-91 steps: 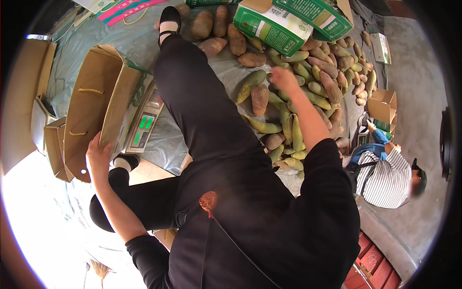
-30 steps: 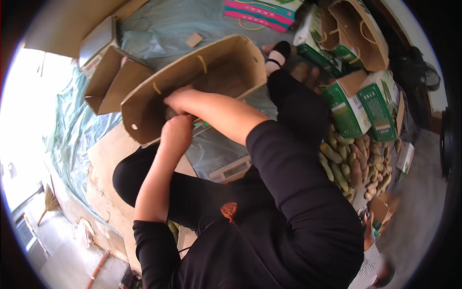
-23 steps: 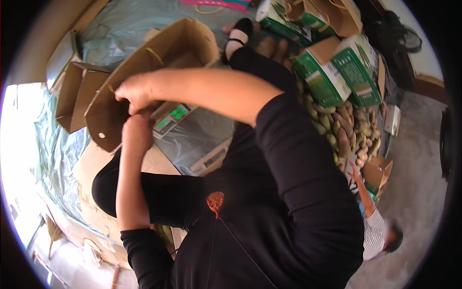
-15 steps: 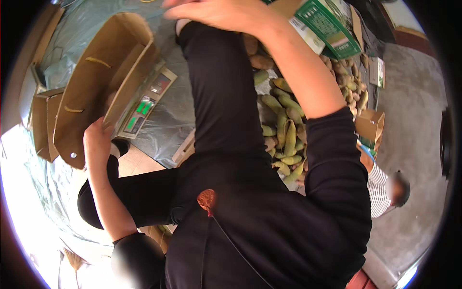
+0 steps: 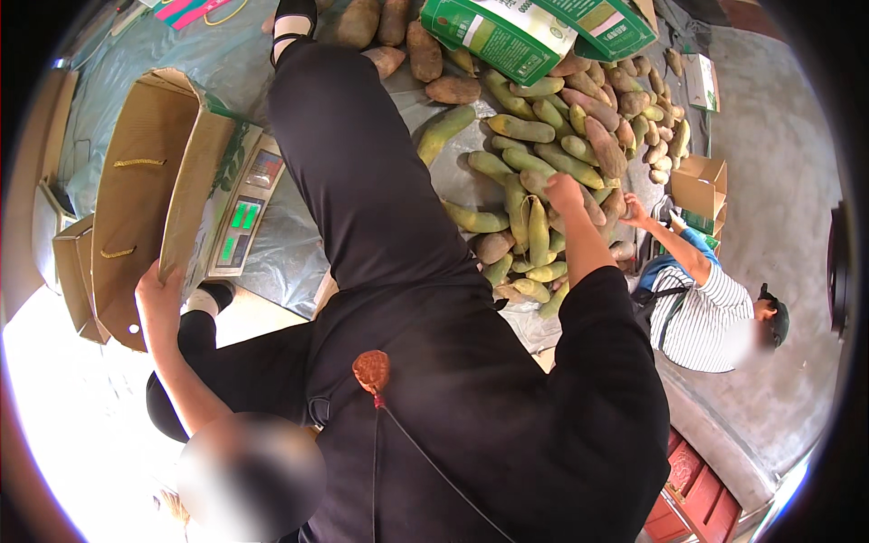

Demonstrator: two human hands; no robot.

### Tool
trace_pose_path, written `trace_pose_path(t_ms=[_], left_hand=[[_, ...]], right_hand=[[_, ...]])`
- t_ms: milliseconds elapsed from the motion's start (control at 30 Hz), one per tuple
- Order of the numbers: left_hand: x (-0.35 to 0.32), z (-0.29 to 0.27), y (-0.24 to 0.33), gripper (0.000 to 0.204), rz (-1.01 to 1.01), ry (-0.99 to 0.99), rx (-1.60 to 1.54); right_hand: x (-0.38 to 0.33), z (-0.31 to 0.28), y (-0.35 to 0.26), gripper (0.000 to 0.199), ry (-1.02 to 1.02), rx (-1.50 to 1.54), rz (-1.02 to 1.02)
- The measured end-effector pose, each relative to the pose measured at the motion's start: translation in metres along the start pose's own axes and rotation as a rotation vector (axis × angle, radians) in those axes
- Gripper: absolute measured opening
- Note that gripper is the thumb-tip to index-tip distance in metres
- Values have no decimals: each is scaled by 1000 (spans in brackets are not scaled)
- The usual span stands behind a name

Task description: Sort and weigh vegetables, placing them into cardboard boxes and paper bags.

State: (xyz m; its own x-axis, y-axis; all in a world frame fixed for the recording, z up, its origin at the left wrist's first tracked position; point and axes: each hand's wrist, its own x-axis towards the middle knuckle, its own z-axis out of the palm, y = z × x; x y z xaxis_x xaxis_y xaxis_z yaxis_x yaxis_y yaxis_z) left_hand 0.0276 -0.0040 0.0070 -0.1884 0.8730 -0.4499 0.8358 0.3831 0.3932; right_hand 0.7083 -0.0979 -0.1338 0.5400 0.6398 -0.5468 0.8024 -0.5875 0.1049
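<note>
My left hand (image 5: 160, 294) grips the near edge of a tall brown cardboard carton (image 5: 136, 204) with yellow cord handles. The carton's open top faces me, and it rests beside or on a digital scale (image 5: 243, 217) with lit green displays. My right hand (image 5: 563, 192) is closed among a heap of long green root vegetables (image 5: 525, 129) and reddish-brown ones (image 5: 605, 145). What its fingers hold, if anything, is hidden. My bent leg in black trousers lies between the carton and the heap.
Another person's hand (image 5: 636, 213) reaches the heap's right side; that person wears a striped shirt (image 5: 701, 317). Green printed boxes (image 5: 502, 41) lie at the far side. A small brown box (image 5: 697, 185) stands right. Clear plastic sheeting (image 5: 109, 113) covers the floor at left.
My right hand has come back from beyond my knee, down and right, into the vegetable heap. The left hand stays on the carton, which has turned slightly. The other person has leaned further into view.
</note>
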Motion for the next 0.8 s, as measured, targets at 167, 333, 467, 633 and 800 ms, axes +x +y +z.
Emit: trace_pose_path(t_ms=[167, 333, 467, 633, 800], left_hand=[[6, 1, -11, 24, 9, -5, 10], [12, 8, -2, 26, 6, -19, 8], [2, 0, -11, 28, 0, 29, -29], [3, 2, -2, 30, 42, 29, -11], [-2, 0, 7, 27, -1, 23, -1]], right_hand=[[-15, 28, 0, 43, -164, -160, 254], [-19, 51, 12, 56, -247, -110, 252], [-30, 58, -13, 50, -135, -5, 307], [-39, 82, -13, 28, -17, -134, 209], [-31, 94, -7, 33, -74, -157, 44]])
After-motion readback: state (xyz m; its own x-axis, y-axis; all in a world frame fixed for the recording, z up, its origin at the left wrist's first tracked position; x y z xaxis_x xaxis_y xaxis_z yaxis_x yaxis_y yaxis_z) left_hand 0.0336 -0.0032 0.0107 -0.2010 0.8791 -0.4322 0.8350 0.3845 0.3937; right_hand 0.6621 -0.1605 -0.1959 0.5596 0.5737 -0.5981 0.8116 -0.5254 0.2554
